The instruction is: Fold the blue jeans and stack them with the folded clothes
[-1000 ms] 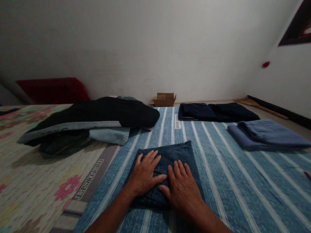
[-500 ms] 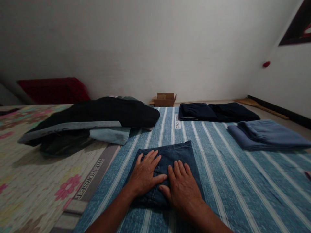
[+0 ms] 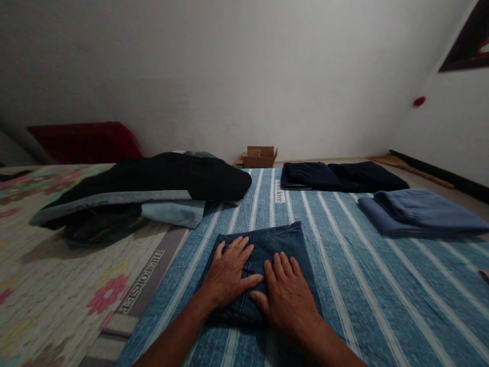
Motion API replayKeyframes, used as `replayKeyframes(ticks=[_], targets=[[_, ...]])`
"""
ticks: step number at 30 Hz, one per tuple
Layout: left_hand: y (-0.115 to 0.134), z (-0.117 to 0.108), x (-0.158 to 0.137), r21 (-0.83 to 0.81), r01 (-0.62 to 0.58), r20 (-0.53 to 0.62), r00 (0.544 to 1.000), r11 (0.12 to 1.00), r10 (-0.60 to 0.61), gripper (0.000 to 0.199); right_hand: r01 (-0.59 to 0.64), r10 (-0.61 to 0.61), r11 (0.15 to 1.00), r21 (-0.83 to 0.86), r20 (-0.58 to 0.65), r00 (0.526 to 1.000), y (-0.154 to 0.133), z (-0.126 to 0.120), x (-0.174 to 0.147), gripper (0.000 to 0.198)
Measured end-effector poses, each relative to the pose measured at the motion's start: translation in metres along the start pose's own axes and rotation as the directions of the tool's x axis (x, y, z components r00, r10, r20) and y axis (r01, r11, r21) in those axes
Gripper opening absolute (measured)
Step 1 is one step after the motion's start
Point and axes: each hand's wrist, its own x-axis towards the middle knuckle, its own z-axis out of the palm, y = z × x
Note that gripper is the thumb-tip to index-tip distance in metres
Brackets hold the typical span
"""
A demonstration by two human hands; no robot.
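A folded pair of dark blue jeans [image 3: 280, 239] lies on the blue striped sheet [image 3: 367, 285] in front of me. My left hand [image 3: 227, 275] rests flat on the left half of the jeans, fingers spread. My right hand [image 3: 288, 298] lies flat on the right half, thumb touching the left thumb. Neither hand grips anything; both palms press down on the denim.
A loose pile of dark and grey clothes [image 3: 145, 191] lies to the left rear. Folded dark garments [image 3: 340, 176] and a folded blue garment [image 3: 420, 211] sit at the right rear. A floral sheet [image 3: 69, 285] covers the left side. A cardboard box [image 3: 259, 156] stands by the wall.
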Motion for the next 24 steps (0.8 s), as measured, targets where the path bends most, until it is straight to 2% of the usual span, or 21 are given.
replayKeyframes(ticks=[10,24], targets=[[0.0001,-0.0011,0.0,0.007,-0.002,0.027,1.0,1.0,0.002,0.069,0.0,0.0,1.0,-0.003,0.003,1.0,-0.0009,0.0006,-0.001,0.073],[-0.0008,0.0014,0.0001,-0.008,-0.01,0.004,1.0,1.0,0.01,0.069,0.0,0.0,1.0,-0.011,0.003,1.0,-0.0006,0.0009,-0.0014,0.072]])
